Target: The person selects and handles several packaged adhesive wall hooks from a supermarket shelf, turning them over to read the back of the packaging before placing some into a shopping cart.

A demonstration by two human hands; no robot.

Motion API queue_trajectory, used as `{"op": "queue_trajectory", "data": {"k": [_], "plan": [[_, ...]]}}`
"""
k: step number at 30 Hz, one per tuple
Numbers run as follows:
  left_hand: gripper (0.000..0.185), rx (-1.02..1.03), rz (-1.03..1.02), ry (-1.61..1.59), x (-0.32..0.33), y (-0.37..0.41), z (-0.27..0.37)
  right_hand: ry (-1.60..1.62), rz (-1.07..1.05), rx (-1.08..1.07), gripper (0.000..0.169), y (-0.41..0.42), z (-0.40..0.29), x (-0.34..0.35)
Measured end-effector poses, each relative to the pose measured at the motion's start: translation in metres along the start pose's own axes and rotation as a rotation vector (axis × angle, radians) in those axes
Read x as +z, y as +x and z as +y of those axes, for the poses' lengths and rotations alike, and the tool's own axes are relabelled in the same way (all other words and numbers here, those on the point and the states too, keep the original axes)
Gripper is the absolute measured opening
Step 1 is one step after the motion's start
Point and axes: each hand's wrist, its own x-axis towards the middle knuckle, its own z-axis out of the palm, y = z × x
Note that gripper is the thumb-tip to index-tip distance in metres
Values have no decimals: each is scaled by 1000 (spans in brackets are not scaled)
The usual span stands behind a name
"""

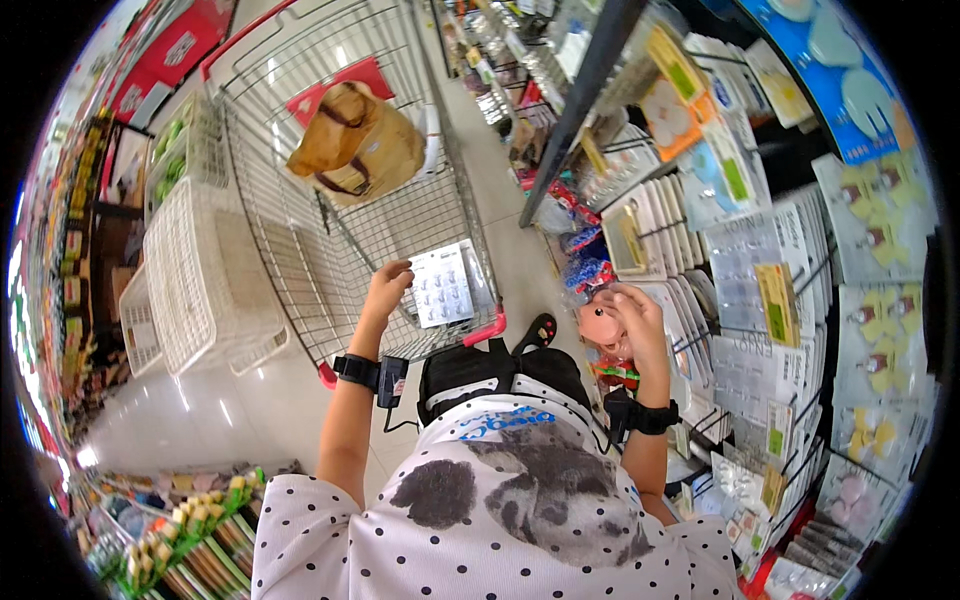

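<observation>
A metal wire shopping cart (360,247) with red corner bumpers stands before me. Blister packs of small hooks (442,289) lie in its near end, and my left hand (391,289) is at their left edge, fingers slightly bent; whether it grips them I cannot tell. Farther inside the cart sits a tan bag (390,154) with brown handles, by a red panel (375,75). My right hand (628,315) is raised at the shelf side, beside a round pink item (600,326) with an eye-like dot; whether the fingers hold it cannot be told.
Racks of hanging packaged hooks (750,255) fill the right side, with a dark post (585,112) in front. White plastic baskets (180,277) stand left of the cart, near a crate (199,142) of green produce. Another goods display (180,532) is at the lower left.
</observation>
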Motion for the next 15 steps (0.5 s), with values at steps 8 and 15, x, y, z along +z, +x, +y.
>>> {"op": "queue_trajectory", "data": {"k": [8, 15], "plan": [[36, -219, 92, -133, -42, -12, -78, -159, -326, 40, 27, 47, 17, 91], [35, -251, 75, -93, -54, 0, -104, -170, -452, 200, 31, 74, 53, 172]]}}
